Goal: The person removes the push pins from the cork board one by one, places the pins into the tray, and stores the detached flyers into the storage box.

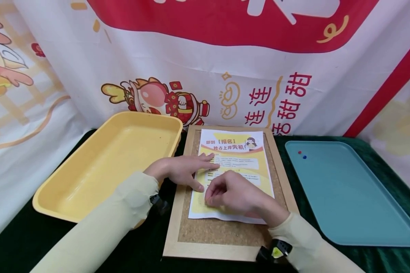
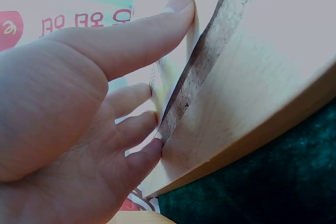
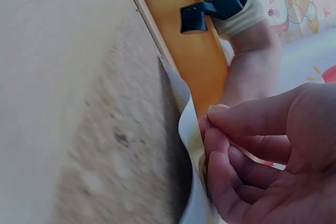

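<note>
A printed yellow and white paper sheet (image 1: 264, 167) lies on a wood-framed cork board (image 1: 222, 233). Over the sheet's left side, my left hand (image 1: 181, 169) rests with its fingers and thumb spread and straight; the left wrist view shows the fingertips at the paper's edge. My right hand (image 1: 237, 191) is at the lower left part of the sheet, fingers curled. In the right wrist view the right hand's thumb (image 3: 257, 116) meets the index finger, and no object shows between them. There the sheet's edge (image 3: 186, 124) curves up off the cork.
To the left stands a yellow plastic basin (image 1: 89, 170), close beside the board. A blue tray (image 1: 355, 193) lies at the right, with a tiny red piece (image 1: 299, 152) and a tiny blue piece (image 1: 305, 157) near its far left corner. Behind hangs a printed cloth (image 1: 191, 57).
</note>
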Available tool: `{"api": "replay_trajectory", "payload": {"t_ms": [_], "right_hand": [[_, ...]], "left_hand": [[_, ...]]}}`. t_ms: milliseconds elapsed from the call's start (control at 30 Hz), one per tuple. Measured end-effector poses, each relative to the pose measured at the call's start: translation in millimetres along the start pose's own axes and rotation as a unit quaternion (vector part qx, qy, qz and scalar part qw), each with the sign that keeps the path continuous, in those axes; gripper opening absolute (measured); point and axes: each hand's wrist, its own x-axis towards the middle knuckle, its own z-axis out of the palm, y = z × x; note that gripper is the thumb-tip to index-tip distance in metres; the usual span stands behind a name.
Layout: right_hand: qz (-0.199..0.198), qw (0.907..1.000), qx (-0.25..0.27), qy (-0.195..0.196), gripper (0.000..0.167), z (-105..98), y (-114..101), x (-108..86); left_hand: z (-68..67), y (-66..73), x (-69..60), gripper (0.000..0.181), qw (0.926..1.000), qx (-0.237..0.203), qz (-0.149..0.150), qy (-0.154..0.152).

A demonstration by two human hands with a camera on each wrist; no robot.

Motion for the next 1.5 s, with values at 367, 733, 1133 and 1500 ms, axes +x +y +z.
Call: {"api": "replay_trajectory", "payload": {"t_ms": [367, 733, 1133, 1500], "right_hand": [[0.024, 0.9988, -0.013, 0.041, 0.005, -24.6, 1.5, -5.1], [0.026, 0.9964, -0.016, 0.079, 0.007, -42.5, 4.4, -9.8], [0.028, 0.9933, -0.022, 0.110, 0.013, -65.0, 7.1, -18.4], [0.046, 0.9885, -0.045, 0.137, 0.014, -80.4, 7.9, -26.1]], "left_hand": [[3.1, -0.4, 0.2, 0.078, 0.9999, -0.010, -0.007, 0.001], [3.2, -0.1, 2.8, 0.078, 0.9998, -0.010, -0.014, -0.003], [2.1, 1.8, 2.5, 0.078, 0.9997, -0.016, -0.016, -0.006], [1.8, 1.0, 2.2, 0.078, 0.9997, -0.016, -0.019, -0.005]]}}
